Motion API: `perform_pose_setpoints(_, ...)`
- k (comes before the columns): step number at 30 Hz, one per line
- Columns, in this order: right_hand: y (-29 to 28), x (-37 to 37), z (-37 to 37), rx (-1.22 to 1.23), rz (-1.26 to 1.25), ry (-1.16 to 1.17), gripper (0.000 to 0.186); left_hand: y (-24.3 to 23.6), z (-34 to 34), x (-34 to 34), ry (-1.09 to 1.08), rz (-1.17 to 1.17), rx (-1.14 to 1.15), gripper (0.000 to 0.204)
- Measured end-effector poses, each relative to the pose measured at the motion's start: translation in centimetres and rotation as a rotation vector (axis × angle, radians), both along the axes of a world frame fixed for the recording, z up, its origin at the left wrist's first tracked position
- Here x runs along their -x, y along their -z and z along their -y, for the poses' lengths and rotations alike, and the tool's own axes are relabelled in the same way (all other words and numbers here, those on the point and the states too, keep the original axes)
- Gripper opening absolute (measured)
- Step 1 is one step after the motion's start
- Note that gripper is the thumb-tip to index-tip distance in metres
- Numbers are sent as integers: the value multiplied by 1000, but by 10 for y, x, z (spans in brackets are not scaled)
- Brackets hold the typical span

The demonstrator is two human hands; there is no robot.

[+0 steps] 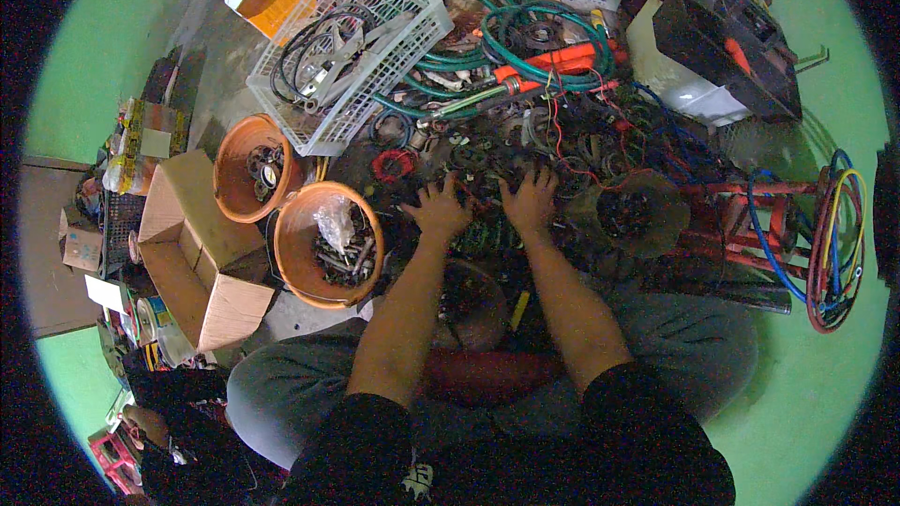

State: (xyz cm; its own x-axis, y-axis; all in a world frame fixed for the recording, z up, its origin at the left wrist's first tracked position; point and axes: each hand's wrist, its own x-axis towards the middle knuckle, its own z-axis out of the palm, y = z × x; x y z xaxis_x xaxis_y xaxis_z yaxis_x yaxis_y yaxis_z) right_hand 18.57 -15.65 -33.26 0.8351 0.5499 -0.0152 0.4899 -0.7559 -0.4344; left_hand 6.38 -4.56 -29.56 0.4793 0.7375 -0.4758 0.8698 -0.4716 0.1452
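Observation:
Both my arms reach forward over a dark heap of small metal parts and wire. My left hand is palm down with its fingers spread, resting on or just above the near left side of the heap. To its right my right hand is held the same way, fingers apart. I see nothing gripped in either hand. A red ring-shaped coil lies just beyond my left fingertips. Thin red wires run past the right hand. The single parts under my fingers are too dark to make out.
At left stand two orange buckets holding metal bits, and an open cardboard box. A grey plastic crate with cables tilts beyond them. Green hose lies at the back. A round container and red metal frame are at right.

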Motion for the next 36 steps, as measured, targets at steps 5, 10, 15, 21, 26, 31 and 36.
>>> perform_pose_setpoints(5, 9, -13, -1, 149, -18, -68, 67, 13, 1, -23, 36, 291, -419, 61)
perform_pose_setpoints(10, 26, -4, -2, -48, 93, 27, 62, 37, -32, -61, -216, 862, -16, 48)
perform_pose_setpoints(15, 37, -13, -6, -43, 58, 71, 62, 67, -53, -79, -438, 816, 265, 61)
perform_pose_setpoints(21, -11, -12, -28, 131, -45, -31, 52, 122, -43, -71, -97, 497, -98, 65)
perform_pose_setpoints(26, -1, -60, -41, 72, -385, 75, 48, 72, -20, -86, -105, 406, -204, 57)
perform_pose_setpoints(31, 27, -41, -51, -95, -152, -30, 46, 83, -22, -89, -177, 513, -199, 55)
perform_pose_setpoints(36, 58, -40, -62, -91, 201, 5, 45, 62, -4, -97, -260, 634, -184, 54)
